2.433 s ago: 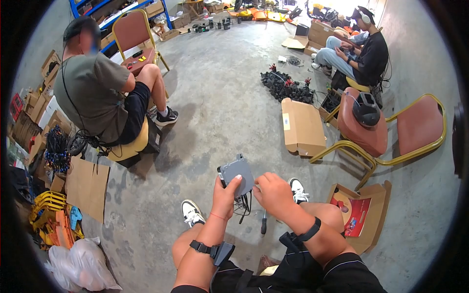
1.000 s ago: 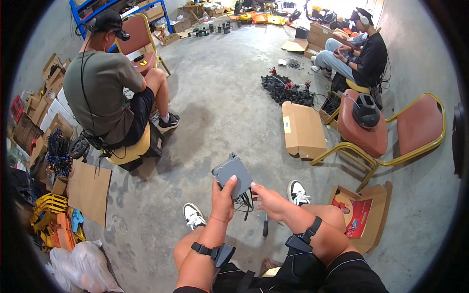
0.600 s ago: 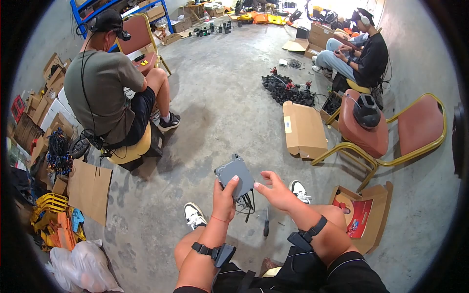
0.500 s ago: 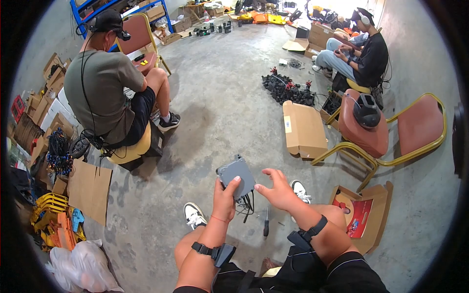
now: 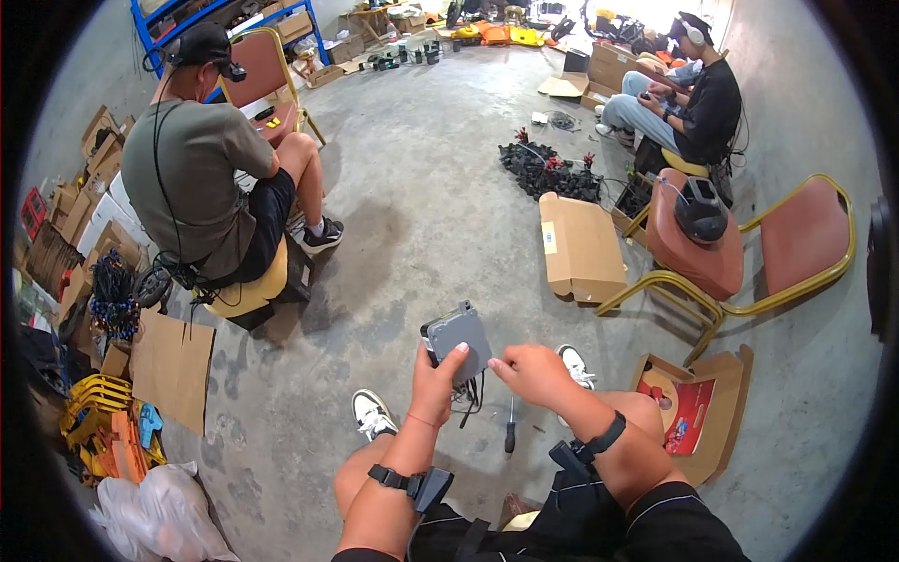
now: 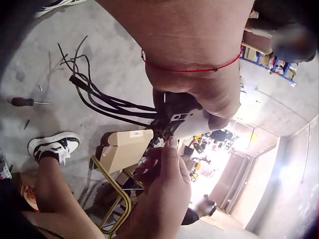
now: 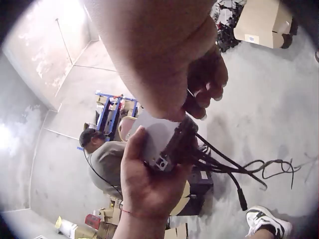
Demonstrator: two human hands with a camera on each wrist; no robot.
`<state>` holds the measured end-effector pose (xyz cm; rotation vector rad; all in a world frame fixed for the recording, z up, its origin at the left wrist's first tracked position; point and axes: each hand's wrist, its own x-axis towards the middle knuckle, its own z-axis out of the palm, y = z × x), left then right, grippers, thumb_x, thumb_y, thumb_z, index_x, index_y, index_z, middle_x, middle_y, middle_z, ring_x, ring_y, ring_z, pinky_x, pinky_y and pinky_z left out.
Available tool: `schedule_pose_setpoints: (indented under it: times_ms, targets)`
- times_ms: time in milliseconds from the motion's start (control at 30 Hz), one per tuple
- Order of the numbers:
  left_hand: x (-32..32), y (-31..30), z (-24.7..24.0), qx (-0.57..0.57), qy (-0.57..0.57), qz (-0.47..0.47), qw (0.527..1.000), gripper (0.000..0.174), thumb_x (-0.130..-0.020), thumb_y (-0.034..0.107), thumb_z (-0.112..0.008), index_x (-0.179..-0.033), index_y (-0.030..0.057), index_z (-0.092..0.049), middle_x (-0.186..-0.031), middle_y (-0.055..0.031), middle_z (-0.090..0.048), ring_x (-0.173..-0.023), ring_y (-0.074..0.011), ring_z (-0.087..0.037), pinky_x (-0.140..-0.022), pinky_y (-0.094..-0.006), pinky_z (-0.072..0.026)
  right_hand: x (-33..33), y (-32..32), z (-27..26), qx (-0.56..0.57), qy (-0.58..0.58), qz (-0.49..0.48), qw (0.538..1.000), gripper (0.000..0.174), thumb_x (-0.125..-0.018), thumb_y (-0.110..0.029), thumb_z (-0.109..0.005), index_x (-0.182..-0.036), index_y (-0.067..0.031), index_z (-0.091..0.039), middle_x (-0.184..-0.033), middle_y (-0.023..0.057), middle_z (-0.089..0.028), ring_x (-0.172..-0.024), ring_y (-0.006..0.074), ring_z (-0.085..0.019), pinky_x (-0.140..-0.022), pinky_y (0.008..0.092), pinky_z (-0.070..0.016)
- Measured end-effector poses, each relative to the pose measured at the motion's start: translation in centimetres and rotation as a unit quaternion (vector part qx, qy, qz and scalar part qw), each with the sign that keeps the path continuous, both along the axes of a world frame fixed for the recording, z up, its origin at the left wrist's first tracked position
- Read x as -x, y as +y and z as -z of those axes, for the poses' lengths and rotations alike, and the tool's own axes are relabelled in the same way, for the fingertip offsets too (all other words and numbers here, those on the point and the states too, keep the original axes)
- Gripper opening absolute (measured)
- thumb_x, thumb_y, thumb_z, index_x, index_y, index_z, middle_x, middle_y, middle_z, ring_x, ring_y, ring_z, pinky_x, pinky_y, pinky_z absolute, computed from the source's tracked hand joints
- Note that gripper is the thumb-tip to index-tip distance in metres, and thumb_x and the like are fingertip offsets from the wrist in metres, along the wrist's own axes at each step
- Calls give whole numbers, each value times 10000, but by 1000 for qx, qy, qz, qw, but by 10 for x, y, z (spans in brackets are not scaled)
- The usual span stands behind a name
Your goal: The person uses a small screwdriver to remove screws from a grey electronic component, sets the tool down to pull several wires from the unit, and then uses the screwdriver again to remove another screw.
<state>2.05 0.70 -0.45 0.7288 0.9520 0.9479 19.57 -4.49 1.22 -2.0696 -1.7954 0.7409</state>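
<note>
My left hand (image 5: 434, 379) grips a flat grey box-shaped device (image 5: 462, 339), thumb lying across its top face. Several black cables (image 6: 117, 107) come out of one side of the device and hang loose below it. My right hand (image 5: 536, 375) is at the device's right edge, its fingers curled. In the left wrist view, the right thumb and forefinger (image 6: 172, 154) come together on a small part at the cable side; I cannot tell what that part is. A silvery socket (image 7: 161, 163) shows on the device's side in the right wrist view.
A screwdriver (image 5: 510, 434) lies on the floor between my feet. An open carton (image 5: 698, 412) and a chair (image 5: 698, 234) stand to my right, with a flattened cardboard box (image 5: 582, 248) ahead. Two seated people (image 5: 201, 178) are further off.
Half a second ago the right hand's fingers were spread by the device's edge; now they are curled in against it. The left hand has tilted the device slightly, showing its dark left side.
</note>
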Motion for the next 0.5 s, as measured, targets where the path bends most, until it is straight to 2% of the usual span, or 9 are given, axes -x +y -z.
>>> schedule_pose_setpoints:
  times_ms: [33,67,133,167,233,267,333,467,500]
  targets:
    - [0,0,1,0,0,1,1000,492,-868,179,-743,-1266,33,-493,-1162,-84,-600,-1038,-167,-597,-879,-319,-509,1,1,8,53,12,-1,999,366,-929,-411,-628,-932,-48,-671,-632,74,-569,-708,312,-635,-732,436,-515]
    - [0,1,3,-9,0,2,1000,487,-869,176,-742,-1262,36,-491,-1160,-83,-600,-1037,-167,-598,-880,-319,-510,2,1,16,53,12,0,999,366,-929,-411,-628,-932,-48,-671,-632,74,-569,-708,312,-635,-732,436,-515]
    - [1,1,4,-17,1,3,1000,482,-869,173,-741,-1257,39,-489,-1158,-81,-600,-1036,-166,-599,-881,-319,-511,5,1,26,130,249,82,956,434,-983,-447,-528,-832,-54,-631,-546,36,-479,-590,244,-562,-617,387,-471]
    - [0,0,4,-23,-6,-5,1000,475,-871,170,-738,-1255,40,-489,-1158,-81,-599,-1037,-167,-600,-884,-319,-511,5,2,26,130,248,82,956,434,-983,-447,-528,-832,-54,-631,-546,36,-479,-590,244,-562,-617,387,-471]
    - [0,-1,5,-30,-13,-12,999,468,-874,167,-735,-1252,42,-488,-1159,-80,-599,-1038,-168,-601,-887,-319,-511,5,3,26,271,525,170,789,430,-1011,-451,-481,-801,-89,-580,-593,-10,-471,-574,165,-485,-559,318,-397]
    - [-1,-1,6,-35,-17,-21,999,457,-879,162,-729,-1248,44,-488,-1160,-78,-598,-1037,-167,-600,-889,-321,-509,6,2,27,271,525,170,789,430,-1011,-451,-481,-801,-89,-580,-593,-10,-471,-574,165,-485,-559,318,-397]
    - [-1,0,6,-40,-19,-31,999,445,-884,158,-723,-1245,46,-487,-1161,-77,-597,-1036,-167,-599,-891,-322,-508,12,-1,29,302,712,194,604,411,-1033,-458,-436,-845,-114,-558,-675,-22,-493,-595,134,-439,-555,283,-361]
    - [0,2,3,-10,-47,-43,998,428,-893,150,-711,-1243,52,-486,-1169,-77,-588,-1044,-173,-592,-894,-326,-504,25,-5,17,289,733,195,584,403,-1041,-459,-416,-897,-109,-554,-755,-5,-525,-648,131,-467,-579,287,-382]
    - [1,2,3,2,-57,-48,997,428,-894,150,-710,-1244,53,-485,-1171,-78,-585,-1050,-175,-590,-897,-327,-502,25,-4,17,277,718,199,607,413,-1042,-467,-406,-912,-107,-563,-769,1,-536,-665,131,-480,-584,287,-387]
